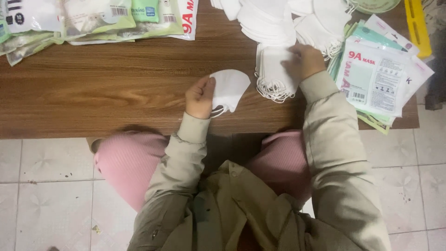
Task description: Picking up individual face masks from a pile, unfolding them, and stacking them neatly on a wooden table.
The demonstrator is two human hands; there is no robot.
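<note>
My left hand (200, 96) holds a folded white face mask (229, 87) by its edge, just above the low wooden table (116, 88); its ear loops hang below my thumb. To the right, my right hand (304, 60) rests with fingers curled on a stack of white masks (274, 74) that lies on the table. I cannot tell whether it grips a mask or only presses on the stack. Loops of elastic spill from the stack's near edge.
More loose white masks (288, 18) are heaped at the table's far side. Flat printed mask packets (378, 79) lie at the right edge, filled packets (93, 21) at the far left. A yellow object (416, 25) sits at the far right. Tiled floor (42, 186) lies below.
</note>
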